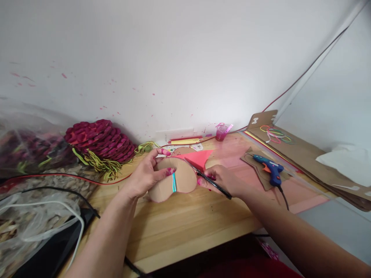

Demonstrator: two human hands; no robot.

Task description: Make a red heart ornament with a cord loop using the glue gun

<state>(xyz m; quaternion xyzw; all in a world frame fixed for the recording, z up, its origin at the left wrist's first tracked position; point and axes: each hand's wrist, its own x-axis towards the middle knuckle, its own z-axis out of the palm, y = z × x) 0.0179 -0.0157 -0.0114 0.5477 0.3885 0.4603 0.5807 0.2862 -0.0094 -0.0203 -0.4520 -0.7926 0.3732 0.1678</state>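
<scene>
A rounded cardboard piece (185, 178) with a turquoise cord (174, 182) across its middle is gripped by my left hand (149, 172), thumb on its face and fingers behind. Red paper (199, 157) sticks out from behind its upper right edge. In my right hand (222, 179) are black scissors (216, 186), their blades pointing up and left at the edge of the cardboard and the red paper. Both hands are above the wooden table (185, 227).
A blue glue gun (269, 168) rests on cardboard at the right, its cable trailing forward. Stacked magenta pieces (100, 141) and plastic bags (37, 216) lie left. A pink cup (221, 132) stands near the wall. Flattened cardboard (313, 162) lies far right.
</scene>
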